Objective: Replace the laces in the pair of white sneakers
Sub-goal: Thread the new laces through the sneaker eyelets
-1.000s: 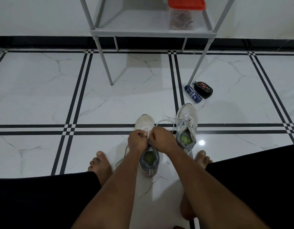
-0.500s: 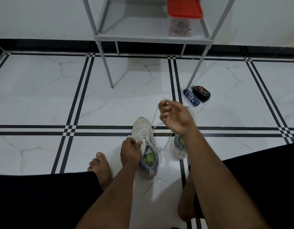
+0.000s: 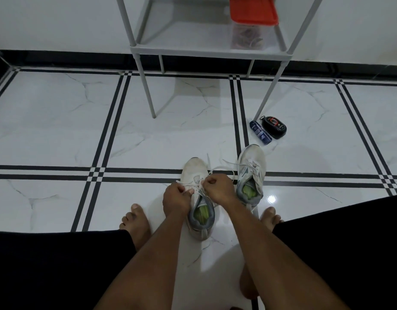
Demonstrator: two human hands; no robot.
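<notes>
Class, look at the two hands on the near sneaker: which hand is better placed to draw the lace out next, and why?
Right. The right hand already pinches the lace trailing away from it, while the left hand steadies the near sneaker.

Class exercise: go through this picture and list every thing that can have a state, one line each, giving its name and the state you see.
Left white sneaker with green insole: upright on floor, lace partly threaded.
White lace: loose ends trailing forward.
Left hand: pinches lace at eyelets.
Right hand: pinches lace.
Right white sneaker: upright, laced, untied.
Clear box with red lid: closed, on grey shelf.
Blue tube: lying flat.
Black oval case: closed.
</notes>
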